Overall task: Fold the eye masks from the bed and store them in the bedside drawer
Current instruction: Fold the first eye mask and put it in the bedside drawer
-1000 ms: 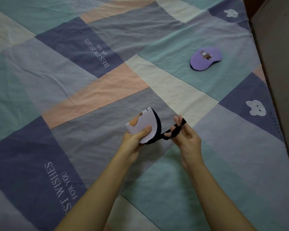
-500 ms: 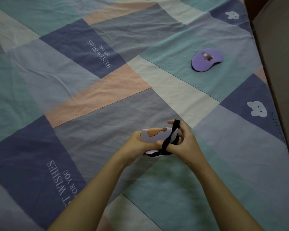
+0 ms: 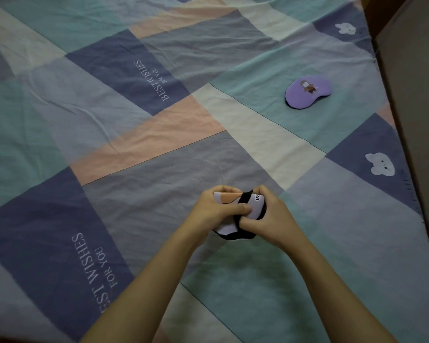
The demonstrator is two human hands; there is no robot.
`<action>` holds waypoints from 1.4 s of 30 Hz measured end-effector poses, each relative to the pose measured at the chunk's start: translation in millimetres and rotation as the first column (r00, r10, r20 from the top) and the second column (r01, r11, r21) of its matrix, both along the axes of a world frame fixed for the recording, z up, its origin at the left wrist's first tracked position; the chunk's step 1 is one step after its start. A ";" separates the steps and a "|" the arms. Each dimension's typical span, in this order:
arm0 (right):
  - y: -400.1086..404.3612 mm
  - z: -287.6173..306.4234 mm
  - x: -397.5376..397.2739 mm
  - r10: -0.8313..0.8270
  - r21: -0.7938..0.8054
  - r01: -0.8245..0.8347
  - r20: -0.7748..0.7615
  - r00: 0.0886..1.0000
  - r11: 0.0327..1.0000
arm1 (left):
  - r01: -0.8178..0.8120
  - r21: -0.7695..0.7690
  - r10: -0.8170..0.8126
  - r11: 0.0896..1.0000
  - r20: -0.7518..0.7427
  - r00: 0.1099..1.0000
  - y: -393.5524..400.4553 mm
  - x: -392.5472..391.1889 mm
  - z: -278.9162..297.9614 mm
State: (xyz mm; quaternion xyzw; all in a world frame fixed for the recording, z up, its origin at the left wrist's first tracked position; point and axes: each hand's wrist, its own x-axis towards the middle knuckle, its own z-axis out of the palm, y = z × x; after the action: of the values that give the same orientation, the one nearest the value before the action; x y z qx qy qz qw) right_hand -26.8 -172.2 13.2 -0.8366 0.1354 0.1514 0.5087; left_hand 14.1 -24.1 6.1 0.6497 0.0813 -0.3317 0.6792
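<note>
A white eye mask (image 3: 254, 203) with an orange print and a black back is folded small between both hands, just above the bed. Its black strap runs across the top of the bundle. My left hand (image 3: 217, 211) grips the mask's left side with the thumb pressed over it. My right hand (image 3: 274, 217) grips the right side and the strap. A purple eye mask (image 3: 307, 91) with a small cartoon print lies flat on the bed at the far right, well beyond both hands. The bedside drawer is not in view.
The bed carries a patchwork sheet (image 3: 134, 144) in teal, blue, pink and cream with printed text. A brown wall or panel (image 3: 416, 82) runs along the bed's right edge.
The white mask went from half open with the strap stretched out by my right hand to a tight folded bundle with the strap wrapped over it. Both hands have closed together.
</note>
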 end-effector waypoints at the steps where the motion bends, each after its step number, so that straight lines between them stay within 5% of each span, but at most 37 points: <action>1: 1.1 0.9 -1.3 -0.055 0.144 0.058 -0.022 0.998 0.988 | -0.012 0.010 0.012 1.000 0.010 1.000 0.9 -0.2 0.7; 4: -1.8 2.1 -5.4 -0.208 0.620 0.298 -0.214 0.954 0.726 | -0.108 -0.104 0.113 0.989 0.038 0.993 8.1 1.7 1.8; 6: -1.2 4.3 -9.3 -0.242 0.764 0.393 -0.311 0.919 0.512 | -0.178 -0.243 0.187 0.954 0.015 0.982 12.6 3.2 4.7; 7: 1.7 5.2 -10.6 -0.243 0.780 0.399 -0.319 0.916 0.482 | -0.199 -0.291 0.208 0.936 0.000 0.978 13.6 3.5 6.4; 11: 27.0 12.0 -6.7 -0.319 0.671 0.367 -0.200 0.926 0.644 | -0.237 -0.302 0.252 0.923 0.010 0.968 14.6 5.3 18.9; 14: 38.0 27.9 2.3 -0.485 0.633 0.411 -0.064 0.872 0.656 | -0.301 -0.256 0.328 0.919 0.067 0.942 21.0 5.5 29.0; 18: 52.9 48.1 11.6 -0.390 0.554 0.254 0.142 0.910 0.793 | -0.429 -0.173 0.448 0.887 0.094 0.889 36.9 4.3 40.0; 22: 78.7 48.1 10.8 -0.332 0.515 0.243 0.087 0.939 0.822 | -0.555 -0.159 0.567 0.816 0.039 0.823 55.2 3.1 48.0; 27: 121.6 40.0 -0.7 -0.285 0.668 0.308 -0.148 0.947 0.678 | -0.632 -0.134 0.639 0.763 0.015 0.769 85.6 -5.0 47.2; 30: 150.1 35.9 3.0 -0.290 0.674 0.321 -0.163 0.943 0.666 | -0.621 -0.060 0.624 0.781 0.069 0.778 117.4 -10.7 41.5; 32: 168.5 39.3 10.3 -0.226 0.647 0.221 -0.077 0.971 0.729 | -0.604 0.012 0.595 0.797 0.156 0.789 146.3 -13.5 40.6; 35: 203.8 55.1 23.0 0.063 0.547 -0.150 0.173 0.983 0.824 | -0.590 0.094 0.559 0.802 0.228 0.797 198.3 -20.9 47.2; 39: 279.2 75.8 33.8 0.463 0.260 -0.574 0.381 0.800 0.777 | -0.640 0.040 0.620 0.767 0.207 0.757 280.6 -36.8 56.6; 42: 344.1 81.7 34.2 0.638 0.095 -0.735 0.430 0.638 0.671 | -0.698 -0.022 0.692 0.716 0.160 0.704 349.9 -50.9 65.9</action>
State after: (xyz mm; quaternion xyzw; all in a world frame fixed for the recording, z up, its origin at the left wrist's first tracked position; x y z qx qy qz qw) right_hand 7.5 171.9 94.9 -0.7618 -0.3130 0.1946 0.5328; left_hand -36.8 325.8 72.0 0.6086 0.2731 0.0022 0.7450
